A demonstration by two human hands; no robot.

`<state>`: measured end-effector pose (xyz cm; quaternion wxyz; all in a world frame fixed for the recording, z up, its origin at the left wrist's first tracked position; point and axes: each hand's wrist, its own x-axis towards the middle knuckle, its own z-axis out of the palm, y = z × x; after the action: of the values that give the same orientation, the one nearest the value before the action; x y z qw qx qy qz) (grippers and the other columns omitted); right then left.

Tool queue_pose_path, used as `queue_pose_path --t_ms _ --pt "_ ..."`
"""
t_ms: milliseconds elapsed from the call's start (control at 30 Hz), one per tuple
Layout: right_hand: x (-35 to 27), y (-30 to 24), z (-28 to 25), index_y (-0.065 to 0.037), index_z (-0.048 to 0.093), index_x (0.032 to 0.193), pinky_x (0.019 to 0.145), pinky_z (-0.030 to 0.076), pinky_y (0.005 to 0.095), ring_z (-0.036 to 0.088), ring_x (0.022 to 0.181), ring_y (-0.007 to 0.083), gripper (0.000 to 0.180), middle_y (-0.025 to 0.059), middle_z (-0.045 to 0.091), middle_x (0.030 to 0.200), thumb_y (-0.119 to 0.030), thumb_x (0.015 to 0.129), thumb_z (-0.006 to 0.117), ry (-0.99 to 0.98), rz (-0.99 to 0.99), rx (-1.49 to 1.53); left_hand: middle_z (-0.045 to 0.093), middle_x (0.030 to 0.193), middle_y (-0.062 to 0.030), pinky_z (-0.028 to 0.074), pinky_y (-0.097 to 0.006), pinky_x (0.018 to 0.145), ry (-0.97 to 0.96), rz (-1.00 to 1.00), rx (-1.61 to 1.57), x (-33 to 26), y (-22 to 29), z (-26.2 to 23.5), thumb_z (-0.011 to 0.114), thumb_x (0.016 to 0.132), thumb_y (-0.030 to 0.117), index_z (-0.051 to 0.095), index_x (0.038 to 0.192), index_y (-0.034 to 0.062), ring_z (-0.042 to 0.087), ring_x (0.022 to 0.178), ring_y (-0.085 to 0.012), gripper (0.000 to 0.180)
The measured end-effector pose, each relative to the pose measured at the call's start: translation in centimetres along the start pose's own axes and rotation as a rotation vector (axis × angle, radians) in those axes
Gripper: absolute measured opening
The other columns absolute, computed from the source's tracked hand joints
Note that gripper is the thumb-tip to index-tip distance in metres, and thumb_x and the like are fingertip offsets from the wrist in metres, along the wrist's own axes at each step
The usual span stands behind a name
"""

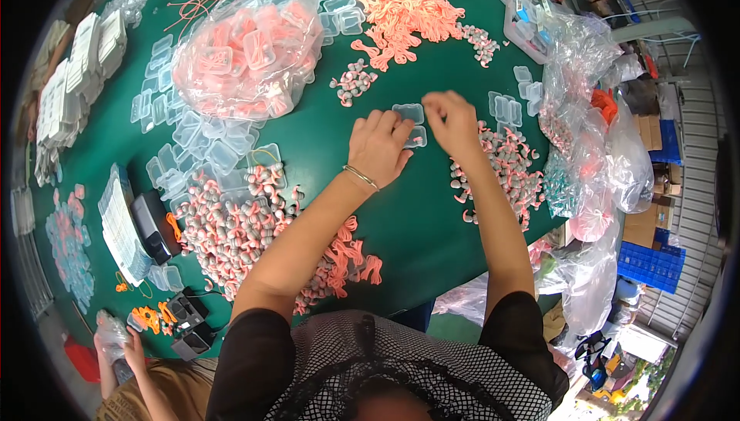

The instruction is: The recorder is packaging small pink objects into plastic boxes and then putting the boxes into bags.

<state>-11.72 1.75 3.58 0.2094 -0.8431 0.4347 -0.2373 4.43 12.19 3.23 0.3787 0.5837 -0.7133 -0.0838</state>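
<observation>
On the green table in front of me lies a small clear plastic case (409, 112) with its lid folded back. My left hand (378, 145) grips its left side, fingers bent over the edge; part of the case is hidden under them. Just right of the case, my right hand (456, 123) hovers with curled fingers, thumb and forefinger a little apart, and nothing visible between them. Beside my right forearm is a pile of small grey-and-pink earplugs (505, 178). A larger earplug heap (235, 228) lies left of my left forearm. A smaller cluster of earplugs (354, 83) sits beyond my left hand.
Coral cord bundles (408, 20) are heaped at the far side. A large clear bag (247, 58) of pink pieces stands far left, with loose clear cases (204, 139) nearby. Plastic bags (582, 136) line the right edge. At lower left, another person's hands (123, 344) hold a bag.
</observation>
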Motion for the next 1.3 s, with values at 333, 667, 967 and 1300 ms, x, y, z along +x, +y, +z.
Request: queue_pose_path --t_ms 333,667,967,1300 --pt "8.1 4.0 4.9 -0.007 0.065 0.095 0.067 0.051 0.0387 0.063 0.076 0.0286 0.017 0.0089 0.065 0.085 -0.005 0.078 0.068 0.309 0.017 0.045 0.058 0.098 -0.0024 0.039 -0.038 0.073 -0.025 -0.066 -0.011 -1.1 -1.4 0.4 0.08 0.062 0.019 0.066 0.104 0.0129 0.053 0.092 -0.0226 0.044" --pt "-2.1 -0.9 -0.7 -0.006 0.064 0.091 0.073 0.046 0.0337 0.06 0.084 0.0236 0.014 0.0061 0.064 0.087 0.001 0.079 0.066 -0.063 -0.229 0.174 0.062 0.102 -0.0008 0.039 -0.038 0.076 -0.056 -0.166 -0.091 -1.2 -2.0 0.1 0.081 0.062 0.02 0.065 0.105 0.0151 0.054 0.093 -0.0235 0.046" --pt "-2.2 -1.9 -0.3 -0.01 0.065 0.091 0.077 0.043 0.039 0.057 0.091 0.0257 0.016 0.0044 0.061 0.093 -0.004 0.076 0.067 -0.046 -0.376 -0.114 0.062 0.102 -0.0008 0.039 -0.038 0.076 -0.043 -0.155 -0.102 -1.4 -2.1 0.1 0.081 0.063 0.019 0.065 0.105 0.0138 0.054 0.093 -0.0239 0.045" --pt "0.2 0.1 0.5 -0.003 0.062 0.104 0.074 0.049 0.037 0.059 0.089 0.0278 0.025 0.0128 0.058 0.103 0.001 0.079 0.065 -0.158 -0.108 0.089 0.063 0.098 -0.002 0.039 -0.04 0.076 0.002 -0.153 -0.168 -1.2 -1.6 0.1 0.082 0.061 0.016 0.063 0.108 0.0128 0.055 0.091 -0.0248 0.051"
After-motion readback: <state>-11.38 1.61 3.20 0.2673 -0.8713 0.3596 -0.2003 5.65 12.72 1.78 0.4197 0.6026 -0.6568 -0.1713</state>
